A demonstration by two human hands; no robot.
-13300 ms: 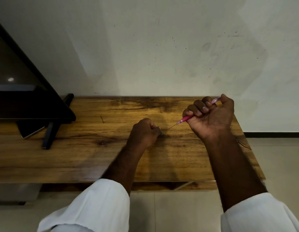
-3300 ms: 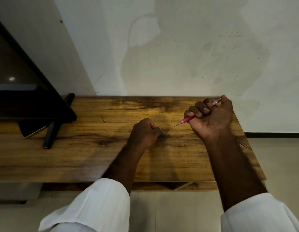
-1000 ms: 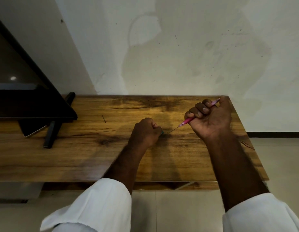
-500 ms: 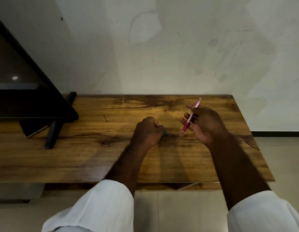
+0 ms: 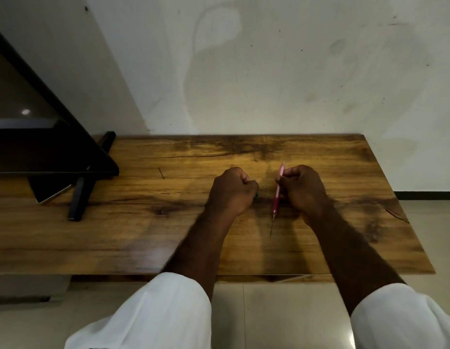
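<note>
Well off to the left of both grips: black screen [image 5: 42, 152] tilted over the bench [image 5: 143, 235], propped on a dark foot [image 5: 80, 200], with a phone [image 5: 52, 195] tucked flat beneath its lower edge. Nearer, a short dark scratch in the wood, then bare grain up to the left grip [image 5: 231, 191]. Left grip clenched into a fist and resting on the bench, knuckles up, with a sliver of a green bit [image 5: 256, 195] peeping out at the fingertips on the side facing the other hand; too small to identify. Just right of that, a narrow gap of shadowed wood. Then the pink tool [image 5: 278, 195], pinched round mid-shaft by thumb and curled fingers of the right grip [image 5: 302, 190]. Held on the inner side of that grip, between the two hands, near the left fist but apart from it. Long axis running almost straight from wall to wearer, only slightly slanted. Blunt pale end poking out beyond the knuckles toward the wall. Thin needle tip [image 5: 271, 227] reaching out below the grip toward the wearer, between the two forearms. Tip low over the bench; touching or clear of it, impossible to tell. Of the two hands, right alone on the tool, left the nearer to the green bit. Further right, only wood out to the bench end. White sleeves [image 5: 153, 318] at the bottom edge.
</note>
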